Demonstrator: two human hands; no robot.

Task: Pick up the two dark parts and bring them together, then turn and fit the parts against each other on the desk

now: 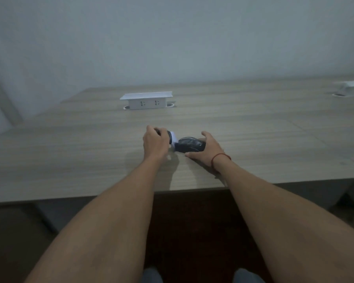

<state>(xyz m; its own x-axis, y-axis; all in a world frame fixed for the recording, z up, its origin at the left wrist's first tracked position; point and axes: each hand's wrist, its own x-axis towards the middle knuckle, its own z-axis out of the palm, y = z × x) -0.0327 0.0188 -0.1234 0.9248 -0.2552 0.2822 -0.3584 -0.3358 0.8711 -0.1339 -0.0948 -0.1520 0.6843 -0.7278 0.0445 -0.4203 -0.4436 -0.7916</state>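
- Resting on the wooden table near its front edge, the dark computer mouse lies between both hands, nose toward the left.
- Right hand: cupped around the mouse's rear, fingers and thumb curled along its flanks.
- Left hand: wrapped around a dark cylindrical object with a white end, that end just beside or touching the mouse's nose; contact cannot be confirmed.
- Handling, by judgement: the mouse is light, rigid and smooth-shelled, so it may slip; grip at the side flanks, not the buttons.
- Farther back, well apart, stands a white socket box.
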